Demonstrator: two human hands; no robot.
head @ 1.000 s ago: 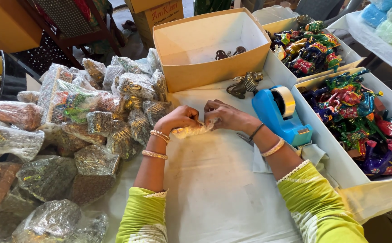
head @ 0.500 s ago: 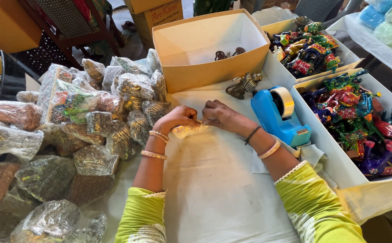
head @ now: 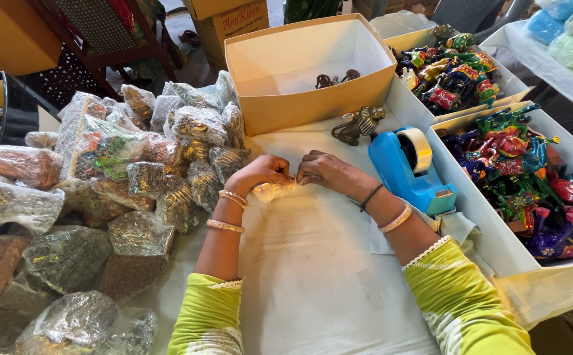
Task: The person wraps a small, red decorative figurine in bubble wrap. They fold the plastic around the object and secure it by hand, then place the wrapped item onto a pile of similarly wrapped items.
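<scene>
My left hand [head: 261,172] and my right hand [head: 326,169] meet over a small object wrapped in clear bubble wrap [head: 273,191] on the white cloth-covered table [head: 313,276]. Both hands have fingers curled onto the wrapped bundle, pressing it against the table. A dark metal animal figurine [head: 359,123] stands just beyond my right hand. The blue tape dispenser [head: 408,167] sits right of my right wrist.
A pile of bubble-wrapped items [head: 102,197] fills the left side. A tan cardboard box [head: 306,72] with small dark metal pieces stands at the back. White trays [head: 483,217] hold several painted animal figurines [head: 510,164] on the right.
Both hands stay on the wrapped bundle; the fingers have shifted slightly on it. Nothing else has moved.
</scene>
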